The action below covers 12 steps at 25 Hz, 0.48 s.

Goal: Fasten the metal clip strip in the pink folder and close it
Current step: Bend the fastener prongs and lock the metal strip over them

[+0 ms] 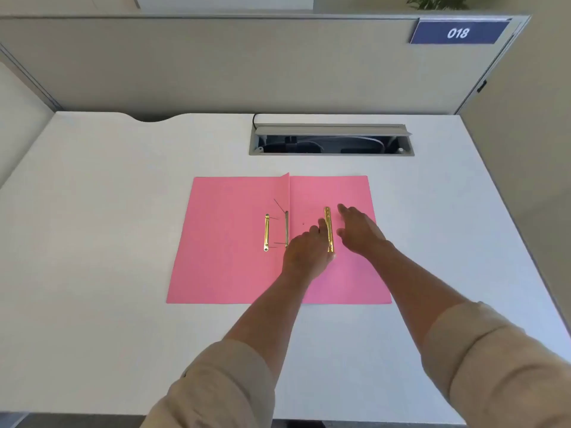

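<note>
The pink folder lies open and flat on the white desk. A gold metal clip strip sits lengthwise on the right leaf. My left hand is curled against the strip's left side and lower end and pinches it. To the right of the strip my right hand hovers with its fingers spread, holding nothing. A second gold strip lies on the left leaf. Beside the spine is a grey fastener bar with thin prongs sticking up.
A cable tray with its lid raised opens in the desk behind the folder. Grey partition walls enclose the desk at the back and right, with a blue sign reading 018. The desk's front edge runs under my forearms.
</note>
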### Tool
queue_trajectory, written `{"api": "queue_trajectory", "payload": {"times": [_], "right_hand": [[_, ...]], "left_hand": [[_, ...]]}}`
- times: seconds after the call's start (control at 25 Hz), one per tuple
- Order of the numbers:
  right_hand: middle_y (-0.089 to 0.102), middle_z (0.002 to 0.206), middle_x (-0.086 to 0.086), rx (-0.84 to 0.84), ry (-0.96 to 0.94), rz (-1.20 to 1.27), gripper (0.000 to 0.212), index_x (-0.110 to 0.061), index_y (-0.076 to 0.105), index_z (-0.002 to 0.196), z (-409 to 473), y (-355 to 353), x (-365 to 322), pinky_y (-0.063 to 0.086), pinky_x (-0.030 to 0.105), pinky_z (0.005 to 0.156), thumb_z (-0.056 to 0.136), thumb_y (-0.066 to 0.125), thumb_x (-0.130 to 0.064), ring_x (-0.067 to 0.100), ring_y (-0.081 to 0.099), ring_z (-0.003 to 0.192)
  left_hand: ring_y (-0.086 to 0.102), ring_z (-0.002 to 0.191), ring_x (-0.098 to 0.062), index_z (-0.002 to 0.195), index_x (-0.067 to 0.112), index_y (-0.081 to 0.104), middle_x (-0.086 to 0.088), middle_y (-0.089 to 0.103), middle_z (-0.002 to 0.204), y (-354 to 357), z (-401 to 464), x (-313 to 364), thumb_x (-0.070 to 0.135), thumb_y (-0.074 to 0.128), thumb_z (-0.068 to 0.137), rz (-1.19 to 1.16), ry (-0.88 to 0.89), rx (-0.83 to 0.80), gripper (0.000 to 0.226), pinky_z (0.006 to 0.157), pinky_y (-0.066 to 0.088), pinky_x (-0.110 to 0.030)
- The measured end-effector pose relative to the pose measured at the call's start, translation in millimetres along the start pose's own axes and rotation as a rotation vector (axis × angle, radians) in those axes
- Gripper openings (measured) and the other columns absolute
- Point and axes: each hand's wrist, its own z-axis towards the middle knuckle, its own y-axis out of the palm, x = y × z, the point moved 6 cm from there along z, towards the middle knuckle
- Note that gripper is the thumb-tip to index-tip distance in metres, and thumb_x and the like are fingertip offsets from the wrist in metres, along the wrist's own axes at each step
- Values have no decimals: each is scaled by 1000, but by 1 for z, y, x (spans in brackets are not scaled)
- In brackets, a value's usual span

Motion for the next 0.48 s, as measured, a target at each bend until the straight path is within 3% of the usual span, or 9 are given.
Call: {"api": "queue_trajectory", "payload": {"times": [0.28, 0.48], "right_hand": [[55, 140, 10, -59, 7, -1, 62, -24, 31, 154, 24, 3, 4, 53, 42, 92, 99, 59, -24, 32, 61, 120], [59, 136, 6, -122, 35, -3, 54, -34, 42, 149, 40, 6, 8, 56, 40, 88, 99, 54, -17, 29, 62, 117]], "left_hand": [[67, 82, -33, 157, 13, 7, -14, 58, 106, 10, 3, -5, 32, 64, 92, -90, -96, -68, 89, 54, 45, -37], [65, 85, -36, 156, 25, 18, -14, 55, 103, 11, 7, -5, 29, 63, 93, -100, -84, -122, 77, 61, 50, -40]]}}
